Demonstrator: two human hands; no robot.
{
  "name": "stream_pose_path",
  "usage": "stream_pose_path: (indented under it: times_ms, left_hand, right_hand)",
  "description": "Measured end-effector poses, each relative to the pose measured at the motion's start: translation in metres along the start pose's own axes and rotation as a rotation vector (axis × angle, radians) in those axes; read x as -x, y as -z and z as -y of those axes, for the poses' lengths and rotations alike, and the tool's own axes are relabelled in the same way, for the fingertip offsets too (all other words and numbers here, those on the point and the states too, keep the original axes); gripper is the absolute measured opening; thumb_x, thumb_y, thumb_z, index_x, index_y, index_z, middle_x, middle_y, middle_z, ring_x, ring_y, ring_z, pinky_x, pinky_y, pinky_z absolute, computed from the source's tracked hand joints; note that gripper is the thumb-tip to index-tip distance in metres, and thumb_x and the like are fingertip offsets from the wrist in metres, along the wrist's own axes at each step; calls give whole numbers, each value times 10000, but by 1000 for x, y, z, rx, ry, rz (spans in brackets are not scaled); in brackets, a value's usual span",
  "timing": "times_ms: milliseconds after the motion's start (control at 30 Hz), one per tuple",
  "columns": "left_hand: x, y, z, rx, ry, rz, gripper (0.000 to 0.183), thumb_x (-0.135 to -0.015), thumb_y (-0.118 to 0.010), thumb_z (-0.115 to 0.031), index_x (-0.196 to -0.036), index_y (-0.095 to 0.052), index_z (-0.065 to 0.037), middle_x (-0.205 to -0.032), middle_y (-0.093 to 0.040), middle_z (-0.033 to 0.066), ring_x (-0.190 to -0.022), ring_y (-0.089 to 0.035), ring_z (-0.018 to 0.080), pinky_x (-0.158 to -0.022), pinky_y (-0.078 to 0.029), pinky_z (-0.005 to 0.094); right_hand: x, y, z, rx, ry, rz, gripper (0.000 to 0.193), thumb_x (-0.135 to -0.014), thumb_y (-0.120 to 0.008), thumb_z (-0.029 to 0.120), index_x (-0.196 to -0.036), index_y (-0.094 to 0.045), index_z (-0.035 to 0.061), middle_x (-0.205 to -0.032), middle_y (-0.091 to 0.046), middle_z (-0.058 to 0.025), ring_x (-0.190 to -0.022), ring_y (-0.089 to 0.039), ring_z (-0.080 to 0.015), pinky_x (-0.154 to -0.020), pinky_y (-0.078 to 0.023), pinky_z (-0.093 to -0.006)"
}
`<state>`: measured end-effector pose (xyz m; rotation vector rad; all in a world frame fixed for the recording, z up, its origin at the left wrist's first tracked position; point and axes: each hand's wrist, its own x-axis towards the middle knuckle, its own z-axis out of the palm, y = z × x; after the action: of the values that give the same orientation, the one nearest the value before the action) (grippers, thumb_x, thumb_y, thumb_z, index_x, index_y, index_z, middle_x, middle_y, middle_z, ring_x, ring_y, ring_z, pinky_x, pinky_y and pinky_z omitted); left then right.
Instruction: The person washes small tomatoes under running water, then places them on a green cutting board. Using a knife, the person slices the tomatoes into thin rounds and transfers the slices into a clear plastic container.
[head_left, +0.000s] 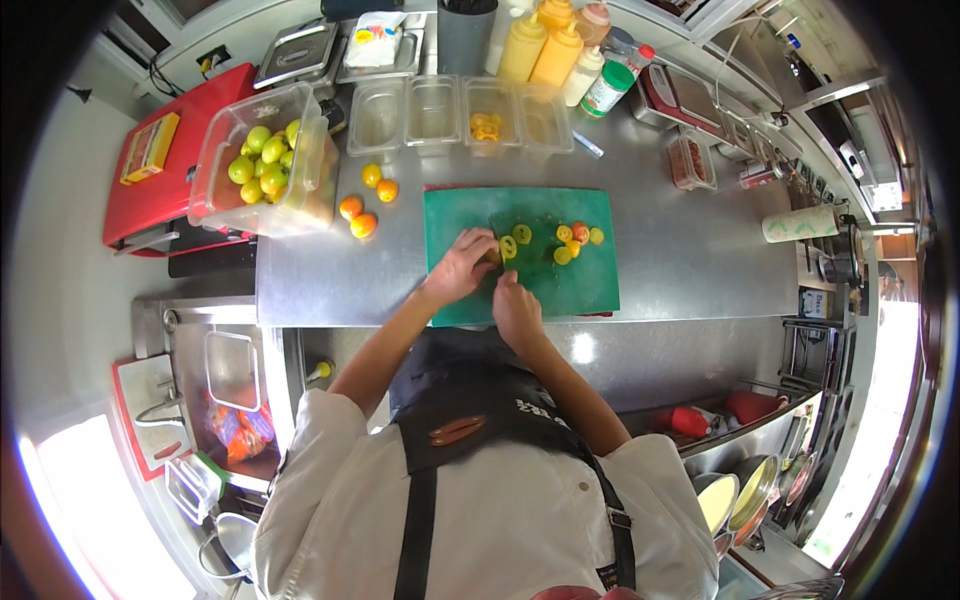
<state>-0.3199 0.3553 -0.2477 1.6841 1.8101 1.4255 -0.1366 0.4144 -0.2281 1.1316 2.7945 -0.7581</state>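
A green cutting board lies on the steel counter in front of me. Near its left side, the curled fingers of my left hand hold a yellowish tomato, mostly covered by them. My right hand is closed around the handle of a knife, its blade beside the tomato and hard to make out. Just right of the blade is a green-yellow tomato slice, with another touching the blade side. Farther right on the board sit several cut yellow and orange tomato pieces.
Left of the board are several loose orange tomatoes and a clear tub of green ones. Clear containers line the back, one holding orange pieces. Squeeze bottles stand behind them. A small container of reddish food is at the right.
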Motion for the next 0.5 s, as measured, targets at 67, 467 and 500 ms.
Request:
stream_pose_path:
  times_ms: [67, 467, 500]
  left_hand:
    - [-2, -1, -1, 6, -4, -29, 409, -791, -783, 87, -1146, -629, -45, -1219, -624, 148, -1142, -610, 401, -990, -511, 471]
    - [-6, 1, -15, -143, -17, -4, 277, -814, -782, -5, -1070, -687, -50, -1107, -599, 145, -1045, -611, 377, -895, -544, 458]
    - [-6, 1, -19, -134, -5, -17, 250, -820, -779, -8, -1052, -694, -51, -1091, -599, 140, -1041, -611, 367, -884, -547, 454]
  right_hand:
    - [2, -1, -4, -24, -28, 21, 242, -1114, -463, 232, -1068, -511, 0, -804, -730, -289, -804, -744, -498, -730, -594, -613]
    - [31, 84, -54, 146, 84, -156, 168, -1019, -672, 247, -1033, -645, 82, -866, -723, -174, -734, -723, -440, -640, -562, -561]
    - [28, 90, -55, 168, 105, -202, 166, -1001, -685, 232, -1074, -662, 84, -893, -712, -165, -763, -726, -421, -662, -566, -547]
